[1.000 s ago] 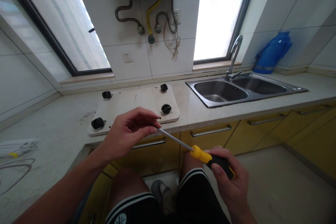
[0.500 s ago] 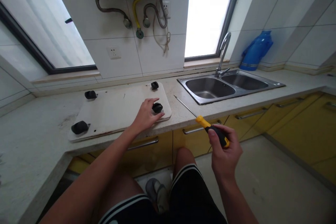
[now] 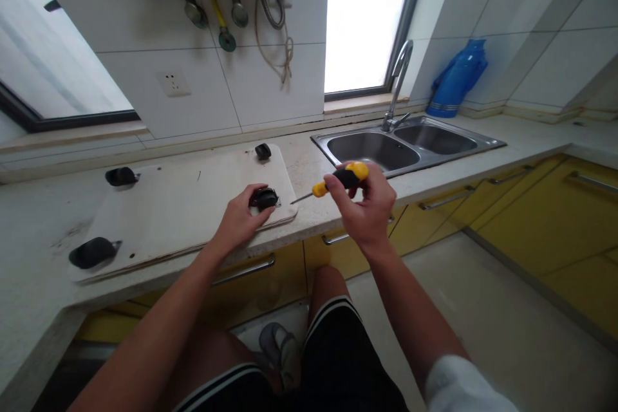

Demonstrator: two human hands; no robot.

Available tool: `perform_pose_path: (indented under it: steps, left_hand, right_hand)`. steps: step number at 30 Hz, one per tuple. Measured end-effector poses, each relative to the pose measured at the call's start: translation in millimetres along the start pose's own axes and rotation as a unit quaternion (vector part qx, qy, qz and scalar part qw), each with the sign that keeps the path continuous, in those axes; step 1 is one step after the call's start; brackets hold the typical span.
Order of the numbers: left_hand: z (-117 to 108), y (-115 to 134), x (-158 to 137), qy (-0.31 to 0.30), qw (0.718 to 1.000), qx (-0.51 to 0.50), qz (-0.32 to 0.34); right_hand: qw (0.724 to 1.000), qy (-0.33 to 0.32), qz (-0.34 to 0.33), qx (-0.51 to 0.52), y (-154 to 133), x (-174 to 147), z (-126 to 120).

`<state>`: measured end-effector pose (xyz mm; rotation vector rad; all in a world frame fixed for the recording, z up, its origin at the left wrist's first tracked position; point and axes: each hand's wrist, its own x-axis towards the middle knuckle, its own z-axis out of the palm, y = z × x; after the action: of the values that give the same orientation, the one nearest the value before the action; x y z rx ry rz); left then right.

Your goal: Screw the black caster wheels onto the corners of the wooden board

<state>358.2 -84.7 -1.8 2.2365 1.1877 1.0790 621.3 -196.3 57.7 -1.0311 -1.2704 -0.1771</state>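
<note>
A white board (image 3: 178, 199) lies on the counter with black caster wheels standing up at its corners. My left hand (image 3: 236, 219) grips the near-right caster (image 3: 265, 198), thumb and fingers on either side of the wheel. In my right hand (image 3: 369, 212) is a yellow-and-black screwdriver (image 3: 344, 178). Its shaft points left and down, and the tip sits close to the right side of that caster; whether it touches the board I cannot tell. The other wheels are a far-right caster (image 3: 263, 152), a far-left caster (image 3: 120, 176) and a near-left caster (image 3: 93, 252).
A double steel sink (image 3: 415, 158) with a faucet (image 3: 398, 80) is set into the counter at right. Behind it leans a blue thermos-shaped jug (image 3: 458, 80). Hoses and a yellow pipe (image 3: 215, 3) hang on the tiled wall. Yellow drawers (image 3: 261, 296) with metal handles run below.
My right hand has brought the screwdriver left and up, its tip now beside the near-right caster. My left hand has closed around that caster. The view has shifted right and slightly down.
</note>
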Motion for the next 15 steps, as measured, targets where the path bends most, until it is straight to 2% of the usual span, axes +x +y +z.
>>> perform_pose_path:
  steps: [7, 15]
  left_hand:
    - [-2, 1, 2, -0.001, 0.999, 0.027, -0.028]
    - [-1, -2, 2, -0.002, 0.999, -0.002, -0.032]
  right_hand:
    - [0.993, -0.046, -0.101, 0.025, 6, 35, 59]
    - [0.990, -0.088, -0.108, 0.021, 9, 43, 75]
